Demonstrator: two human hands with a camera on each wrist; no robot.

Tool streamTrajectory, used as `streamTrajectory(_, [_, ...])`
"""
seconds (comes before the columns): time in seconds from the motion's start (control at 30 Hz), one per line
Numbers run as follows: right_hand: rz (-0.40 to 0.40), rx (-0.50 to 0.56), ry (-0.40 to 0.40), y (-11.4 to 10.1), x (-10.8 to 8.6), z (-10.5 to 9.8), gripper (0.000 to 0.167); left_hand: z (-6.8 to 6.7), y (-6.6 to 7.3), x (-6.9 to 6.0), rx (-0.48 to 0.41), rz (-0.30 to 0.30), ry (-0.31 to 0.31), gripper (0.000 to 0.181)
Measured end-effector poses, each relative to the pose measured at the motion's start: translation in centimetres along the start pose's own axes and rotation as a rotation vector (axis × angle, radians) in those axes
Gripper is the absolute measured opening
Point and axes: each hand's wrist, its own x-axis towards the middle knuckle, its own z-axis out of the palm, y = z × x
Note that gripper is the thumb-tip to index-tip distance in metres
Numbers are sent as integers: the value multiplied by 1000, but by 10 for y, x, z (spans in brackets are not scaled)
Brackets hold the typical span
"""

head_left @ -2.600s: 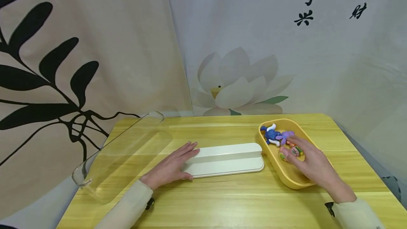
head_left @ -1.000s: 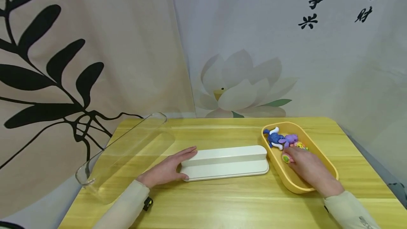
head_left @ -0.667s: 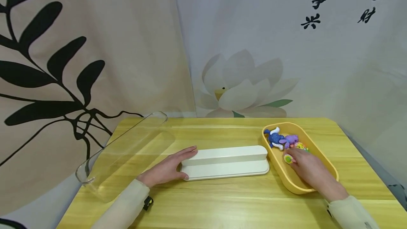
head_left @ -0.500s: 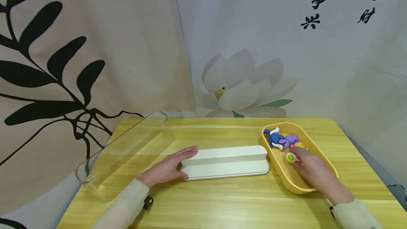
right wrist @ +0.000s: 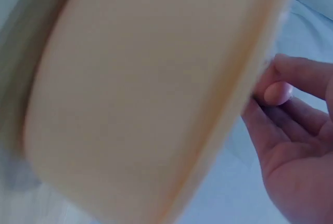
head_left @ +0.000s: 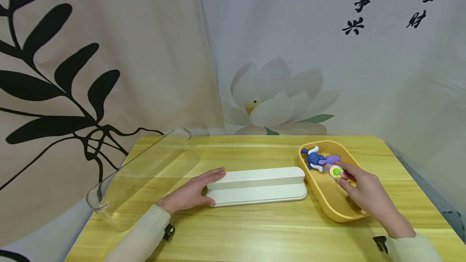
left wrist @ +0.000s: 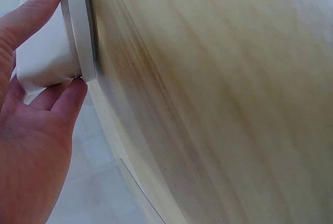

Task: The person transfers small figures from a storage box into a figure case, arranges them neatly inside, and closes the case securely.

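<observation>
This looks like a small nook screened by cloth: a wood-grain table (head_left: 255,231) backed by a beige hanging (head_left: 156,51) printed with black leaves (head_left: 51,127) and a pale grey hanging (head_left: 273,19) bearing a lotus (head_left: 273,110) and Chinese characters (head_left: 364,0). Whether home or studio, I cannot tell.

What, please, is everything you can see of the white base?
The white base is long, with rounded corners and a raised step along its far side; it looks like smooth plastic. It lies on the wooden table, its left end gripped by the left hand, its right end beside the yellow tray.
</observation>
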Motion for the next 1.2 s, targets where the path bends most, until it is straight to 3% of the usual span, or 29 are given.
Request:
streamTrajectory(0.13, [32,115,4,-8,1,-3,47,0,-1,0,3,5,-2,94])
streamTrajectory(0.33, [89,295,-74,-20,6,-6,44,1,-1,1,8,8,-2,95])
streamTrajectory(0.63, [19,496,-96,-37,18,4,38,0,-1,2,10,7,3,95])
streamTrajectory(0.87, [-71,593,-129,-53,22,18,41,-2,-1,2,14,6,0,95])
streamTrajectory(1.2, [-88,583,-116,-77,27,39,34,-1,-1,0,10,17,-1,95])
